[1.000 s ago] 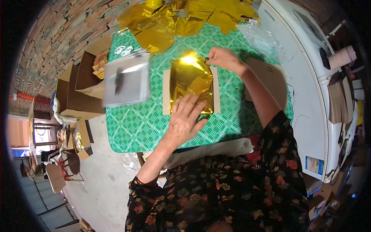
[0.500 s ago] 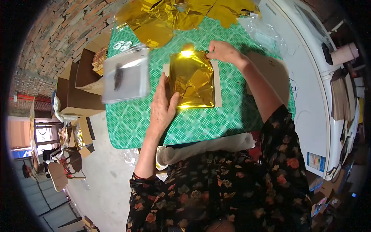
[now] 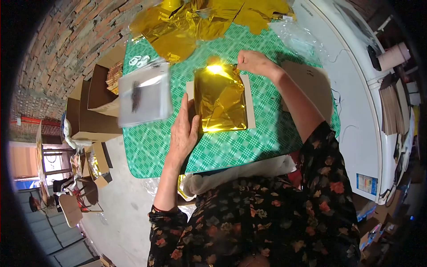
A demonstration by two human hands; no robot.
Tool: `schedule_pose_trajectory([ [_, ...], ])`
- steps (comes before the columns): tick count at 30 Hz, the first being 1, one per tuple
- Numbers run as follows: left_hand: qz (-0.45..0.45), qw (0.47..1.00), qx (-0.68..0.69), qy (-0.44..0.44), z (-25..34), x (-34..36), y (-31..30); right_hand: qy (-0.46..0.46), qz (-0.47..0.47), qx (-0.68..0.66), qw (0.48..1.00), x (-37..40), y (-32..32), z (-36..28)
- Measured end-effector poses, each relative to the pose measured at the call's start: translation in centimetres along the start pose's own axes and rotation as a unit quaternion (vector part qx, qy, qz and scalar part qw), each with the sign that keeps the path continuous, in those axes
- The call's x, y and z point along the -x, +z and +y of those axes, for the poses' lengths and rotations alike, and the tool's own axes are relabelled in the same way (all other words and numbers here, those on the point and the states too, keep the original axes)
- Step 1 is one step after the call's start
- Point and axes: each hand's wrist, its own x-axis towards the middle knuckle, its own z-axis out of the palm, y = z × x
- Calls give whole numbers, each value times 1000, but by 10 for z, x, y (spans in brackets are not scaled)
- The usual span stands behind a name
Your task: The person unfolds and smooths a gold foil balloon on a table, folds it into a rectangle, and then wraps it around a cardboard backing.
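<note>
A shiny gold foil sheet (image 3: 222, 100), rectangular and creased, lies over a pale board (image 3: 250, 107) whose edges show at both sides. My left hand (image 3: 181, 135) lies along the foil's left edge, fingers stretched out and thumb apart near the lower left corner. At the upper right corner, my right hand (image 3: 257, 63) is closed with its fingertips pinched at the foil's edge. A small dark spot shows at those fingertips, too small to name. To the left sits a stack of clear plastic sleeves (image 3: 153, 98) with a dark streak on it.
Loose gold foil (image 3: 218, 20) is heaped along the table's far side. Crumpled clear plastic (image 3: 300, 38) and a brown cardboard sheet (image 3: 307, 82) lie to the right, beside a white appliance (image 3: 351, 102). Open cartons (image 3: 95, 120) stand left of the green plaid tablecloth (image 3: 155, 155).
The view has shifted slightly, so the table appears lower. My left hand has slid a little down along the foil's left edge; my right hand stays at the upper right corner.
</note>
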Motion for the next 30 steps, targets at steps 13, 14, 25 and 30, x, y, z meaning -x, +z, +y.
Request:
schedule_pose_trajectory([
  [13,-22,998,-15,65,-23,-2,-2,-16,15,36,999,-2,6,6],
  [14,-25,997,-25,69,-23,-2,-3,-17,16,30,999,-2,7,7],
  [25,-45,993,-9,112,-23,-4,-12,-18,30,59,998,-8,14,14],
  [30,-48,992,-23,110,-28,-2,-11,-44,44,86,994,-10,14,15],
])
